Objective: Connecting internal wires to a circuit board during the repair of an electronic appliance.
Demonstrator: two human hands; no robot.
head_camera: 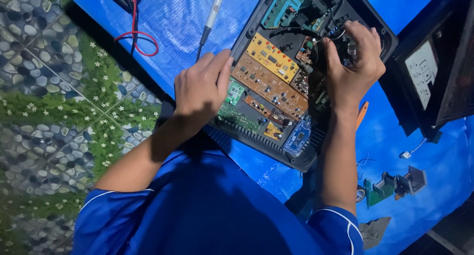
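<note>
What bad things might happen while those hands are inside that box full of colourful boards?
1. The right hand reaches deep among wires and small parts; a wire might get tugged loose.
2. The left hand presses on the edge of the open case, near the green board, which might get scraped.
3. The soldering iron lies on the blue sheet; if hot, it could melt it.

To my right, a pale rectangular label (421, 73) with small dark markings sits on the inner face of the black casing panel (444, 62), tilted with it. I see no packages, signs or screens anywhere else on the blue tarp (173, 18).
</note>
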